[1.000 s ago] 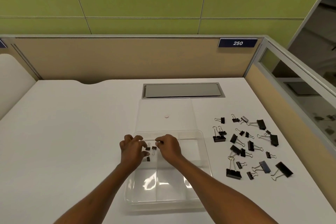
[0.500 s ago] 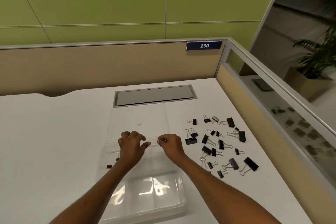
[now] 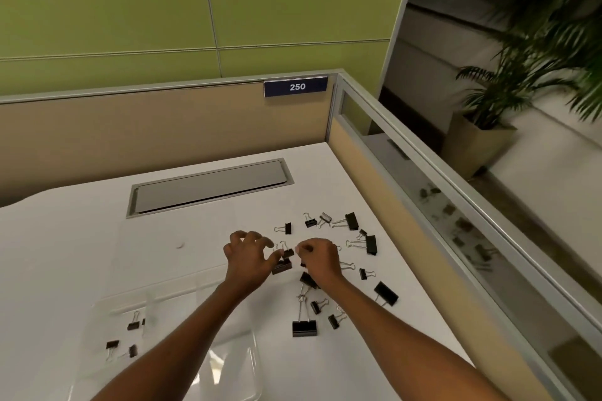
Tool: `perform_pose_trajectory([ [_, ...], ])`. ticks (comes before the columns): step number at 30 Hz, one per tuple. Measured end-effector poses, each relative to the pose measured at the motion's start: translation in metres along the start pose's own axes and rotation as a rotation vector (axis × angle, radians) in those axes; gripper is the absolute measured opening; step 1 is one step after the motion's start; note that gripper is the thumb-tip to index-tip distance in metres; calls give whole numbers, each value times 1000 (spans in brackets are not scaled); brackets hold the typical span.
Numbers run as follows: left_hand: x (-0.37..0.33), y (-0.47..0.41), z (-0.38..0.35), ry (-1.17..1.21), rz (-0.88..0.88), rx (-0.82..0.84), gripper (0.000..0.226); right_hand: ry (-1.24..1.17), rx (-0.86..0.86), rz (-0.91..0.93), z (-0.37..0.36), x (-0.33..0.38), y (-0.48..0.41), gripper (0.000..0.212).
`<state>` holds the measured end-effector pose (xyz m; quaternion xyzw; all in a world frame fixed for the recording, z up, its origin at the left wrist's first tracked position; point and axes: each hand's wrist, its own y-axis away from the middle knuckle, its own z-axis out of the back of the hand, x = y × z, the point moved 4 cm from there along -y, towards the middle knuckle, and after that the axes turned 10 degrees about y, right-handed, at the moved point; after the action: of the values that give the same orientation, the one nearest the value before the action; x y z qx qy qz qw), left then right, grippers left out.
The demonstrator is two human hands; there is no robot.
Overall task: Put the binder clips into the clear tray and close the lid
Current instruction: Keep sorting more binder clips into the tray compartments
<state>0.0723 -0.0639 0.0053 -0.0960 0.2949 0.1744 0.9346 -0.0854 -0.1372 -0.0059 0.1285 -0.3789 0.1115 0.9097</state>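
Several black binder clips lie scattered on the white desk, among them a large clip (image 3: 304, 328) at the front of the pile. My left hand (image 3: 247, 259) hovers at the pile's left edge with fingers spread, its thumb against a black clip (image 3: 281, 267). Just to the right, my right hand (image 3: 321, 259) curls its fingers down over the clips and hides what lies beneath. The clear tray (image 3: 97, 306) sits at the lower left with a few small clips (image 3: 132, 325) in its far compartments. Its clear lid (image 3: 163, 257) lies open and flat behind it.
A grey cable hatch (image 3: 208, 187) is set into the desk at the back. Beige partitions close the desk at the back and the right, with a glass strip (image 3: 456, 221) along the right one. A potted plant (image 3: 482, 137) stands beyond it.
Both hands left the tray and moved right to the clip pile. The small clips they held over the tray now lie in it. My head turned right.
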Motion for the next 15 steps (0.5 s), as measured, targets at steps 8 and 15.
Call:
perform_pose_trajectory([
  [8,-39,-26,-40,0,-22,52,36,137,-133,-205,56,-52,-32,22],
  [15,-63,-48,-67,-5,-58,85,54,221,-198,-286,89,-86,-52,15],
])
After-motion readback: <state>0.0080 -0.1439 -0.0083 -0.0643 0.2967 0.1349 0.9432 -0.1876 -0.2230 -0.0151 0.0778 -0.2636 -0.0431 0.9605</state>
